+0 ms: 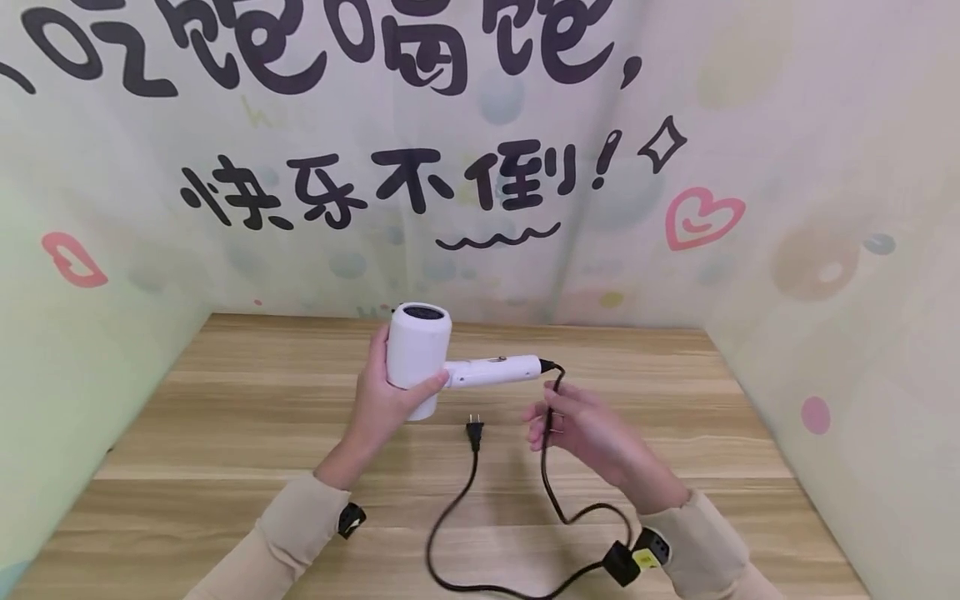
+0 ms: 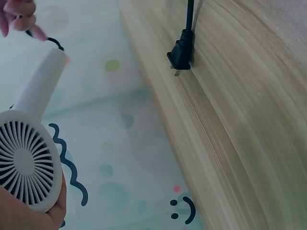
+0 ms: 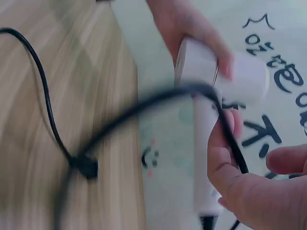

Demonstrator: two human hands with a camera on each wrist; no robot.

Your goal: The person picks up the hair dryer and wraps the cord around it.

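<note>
Beige sleeves [image 1: 300, 521] bear small black wrist cameras [image 1: 349, 520], the right one yellow-marked.

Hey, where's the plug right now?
In the head view, the plug lies on the table, between the left hand and the right hand, below the dryer handle.

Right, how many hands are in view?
2: the left hand grips the hair dryer by its barrel; the right hand is near the handle end, the black power cord crossing its fingers.
</note>
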